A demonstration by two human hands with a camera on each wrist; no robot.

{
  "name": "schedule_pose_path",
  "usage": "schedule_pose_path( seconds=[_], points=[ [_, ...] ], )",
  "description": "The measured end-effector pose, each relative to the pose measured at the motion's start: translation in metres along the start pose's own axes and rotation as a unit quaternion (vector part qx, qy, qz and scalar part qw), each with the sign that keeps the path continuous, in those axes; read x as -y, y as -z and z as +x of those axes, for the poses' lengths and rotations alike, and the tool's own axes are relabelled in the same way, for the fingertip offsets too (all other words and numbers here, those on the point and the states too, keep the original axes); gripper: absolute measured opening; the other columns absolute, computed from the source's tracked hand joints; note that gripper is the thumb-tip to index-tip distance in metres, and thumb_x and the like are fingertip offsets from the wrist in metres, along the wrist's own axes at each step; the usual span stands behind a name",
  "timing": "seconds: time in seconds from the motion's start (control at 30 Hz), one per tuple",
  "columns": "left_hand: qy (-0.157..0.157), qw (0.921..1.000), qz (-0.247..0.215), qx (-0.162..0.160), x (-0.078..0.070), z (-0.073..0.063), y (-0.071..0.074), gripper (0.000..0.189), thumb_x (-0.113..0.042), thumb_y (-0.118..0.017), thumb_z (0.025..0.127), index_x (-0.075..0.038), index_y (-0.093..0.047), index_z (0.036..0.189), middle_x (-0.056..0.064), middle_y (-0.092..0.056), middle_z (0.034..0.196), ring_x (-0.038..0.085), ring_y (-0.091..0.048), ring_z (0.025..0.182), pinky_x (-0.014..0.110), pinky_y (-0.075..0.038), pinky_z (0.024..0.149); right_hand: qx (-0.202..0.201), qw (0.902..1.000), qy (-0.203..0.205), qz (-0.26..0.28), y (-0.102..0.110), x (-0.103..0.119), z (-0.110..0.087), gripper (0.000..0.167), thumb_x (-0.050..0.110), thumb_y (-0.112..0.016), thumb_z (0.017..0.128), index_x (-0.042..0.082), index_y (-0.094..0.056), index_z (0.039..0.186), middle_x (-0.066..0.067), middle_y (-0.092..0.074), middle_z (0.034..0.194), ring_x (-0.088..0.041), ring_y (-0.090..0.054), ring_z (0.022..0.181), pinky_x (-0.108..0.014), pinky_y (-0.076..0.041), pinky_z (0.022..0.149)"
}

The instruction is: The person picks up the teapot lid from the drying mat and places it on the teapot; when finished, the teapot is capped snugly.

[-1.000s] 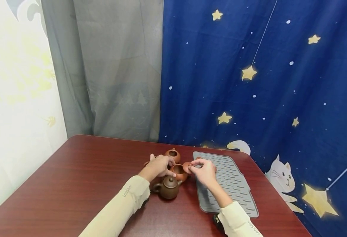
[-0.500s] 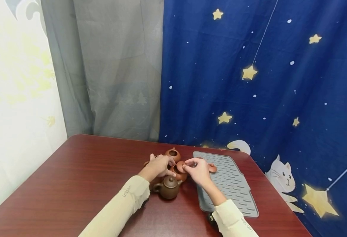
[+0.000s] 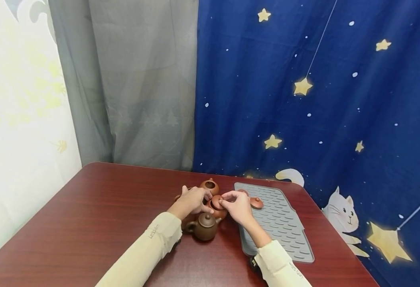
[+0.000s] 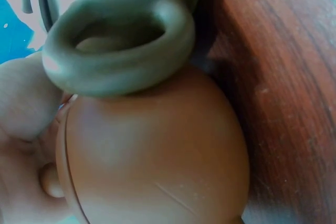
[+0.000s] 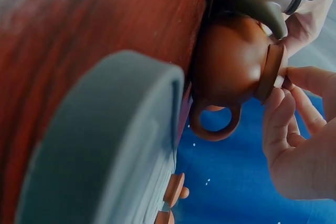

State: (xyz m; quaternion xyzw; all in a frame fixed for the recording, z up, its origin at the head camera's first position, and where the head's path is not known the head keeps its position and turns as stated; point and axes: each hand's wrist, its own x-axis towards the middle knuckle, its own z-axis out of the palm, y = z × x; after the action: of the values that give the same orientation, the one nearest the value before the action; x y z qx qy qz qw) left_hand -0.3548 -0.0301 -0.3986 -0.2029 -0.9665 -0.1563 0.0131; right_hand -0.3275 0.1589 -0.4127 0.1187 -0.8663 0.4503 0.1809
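My right hand (image 3: pixel 240 208) pinches the knob of a reddish clay lid (image 5: pixel 273 72) between thumb and fingers. The lid lies tilted at the mouth of a reddish-brown teapot (image 5: pixel 231 59), whose ring handle faces the mat. My left hand (image 3: pixel 194 200) reaches over the cluster from the left, thumb and fingers bent at that teapot's rim. Nearest me stands a dark brown teapot (image 3: pixel 204 230) with its lid on. Under the left wrist, an orange-brown teapot (image 4: pixel 157 150) with a lidded top touches the dark pot's handle. Behind the hands sits a lidless teapot (image 3: pixel 214 191).
A grey ridged mat (image 3: pixel 281 235) lies right of the teapots. On its far left part rest a reddish lid (image 3: pixel 256 203) and another lid (image 3: pixel 243 191), partly behind the right hand. The dark red table (image 3: pixel 105 215) extends left; curtains hang behind it.
My right hand has carried the lid leftward from beside the mat onto the reddish-brown teapot's mouth, and the lid has tipped flatter. The left hand has stayed in place.
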Motion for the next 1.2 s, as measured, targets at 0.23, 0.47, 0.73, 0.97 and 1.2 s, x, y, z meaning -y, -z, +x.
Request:
schedule_pose_path(
  seconds=[0.23, 0.47, 0.73, 0.97, 1.2],
  points=[
    [-0.007, 1.0000, -0.004, -0.005, -0.0002, -0.0026, 0.0003, 0.046, -0.053, -0.083, 0.074, -0.028, -0.071, 0.111, -0.019, -0.071, 0.104, 0.016, -0.062, 0.103, 0.050, -0.031, 0.091, 0.005, 0.9998, 0.000, -0.021, -0.0022, -0.0010, 0.0009, 0.007, 0.012, -0.082, 0.079, 0.012, -0.076, 0.082, 0.003, -0.072, 0.075, -0.011, -0.066, 0.072, -0.027, -0.050, 0.064],
    [-0.008, 0.9999, -0.001, -0.012, -0.0017, -0.0048, 0.0015, 0.045, -0.054, -0.082, 0.073, -0.028, -0.072, 0.109, -0.018, -0.071, 0.104, 0.017, -0.063, 0.103, 0.051, -0.032, 0.090, 0.018, 0.9991, 0.003, -0.037, -0.0035, -0.0017, 0.0011, 0.008, 0.015, -0.083, 0.079, 0.013, -0.076, 0.081, 0.004, -0.071, 0.074, -0.016, -0.065, 0.074, -0.028, -0.048, 0.063],
    [-0.002, 0.9999, 0.003, -0.011, -0.0019, -0.0047, 0.0018, 0.044, -0.055, -0.082, 0.073, -0.030, -0.073, 0.108, -0.020, -0.071, 0.103, 0.014, -0.063, 0.099, 0.049, -0.033, 0.089, 0.026, 0.9988, 0.002, -0.041, -0.0055, -0.0026, 0.0024, 0.007, 0.014, -0.082, 0.080, 0.012, -0.075, 0.081, 0.004, -0.070, 0.076, -0.013, -0.063, 0.072, -0.029, -0.049, 0.063],
    [0.006, 0.9999, 0.004, -0.008, -0.0014, -0.0057, 0.0019, 0.043, -0.056, -0.081, 0.072, -0.030, -0.074, 0.106, -0.020, -0.071, 0.102, 0.014, -0.064, 0.097, 0.050, -0.033, 0.091, 0.027, 0.9983, 0.006, -0.050, -0.0062, -0.0027, 0.0038, 0.007, 0.015, -0.082, 0.080, 0.013, -0.076, 0.081, 0.004, -0.071, 0.076, -0.010, -0.062, 0.072, -0.029, -0.049, 0.065],
    [0.008, 1.0000, 0.003, -0.005, -0.0020, -0.0057, 0.0011, 0.044, -0.057, -0.080, 0.073, -0.029, -0.075, 0.107, -0.019, -0.071, 0.103, 0.015, -0.064, 0.099, 0.055, -0.032, 0.097, 0.027, 0.9983, 0.009, -0.050, -0.0067, -0.0051, 0.0041, 0.007, 0.016, -0.082, 0.080, 0.014, -0.076, 0.081, 0.005, -0.070, 0.077, -0.011, -0.062, 0.073, -0.031, -0.049, 0.066]
  ],
)
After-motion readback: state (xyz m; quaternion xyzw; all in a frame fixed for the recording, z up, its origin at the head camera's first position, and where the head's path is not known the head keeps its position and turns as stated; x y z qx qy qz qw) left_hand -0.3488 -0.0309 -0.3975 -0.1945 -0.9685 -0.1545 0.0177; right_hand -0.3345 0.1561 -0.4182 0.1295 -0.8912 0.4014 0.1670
